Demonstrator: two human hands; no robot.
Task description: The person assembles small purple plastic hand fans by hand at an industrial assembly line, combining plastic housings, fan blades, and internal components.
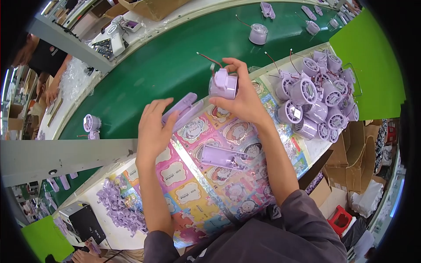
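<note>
My right hand (243, 96) is closed round a lavender fan housing (222, 88), a short drum with a clip-like neck. A thin dark red wire with a white plug rises from it. Further left, my left hand (154, 125) grips long lavender handle shells (186, 108) between thumb and fingers; two edges show side by side, and the palm hides part of them. The two parts are held apart, over the edge of the green belt. Below them another lavender handle shell (223, 158) lies open side up on the colourful cartoon-printed sheet (188, 193).
At right is a heap of lavender fan housings (315, 98) with wires sticking up. Small lavender pieces (120, 206) pile up at lower left, near a black box (83, 221). More housings ride the green belt (144, 83). A grey post (66, 160) juts in from the left.
</note>
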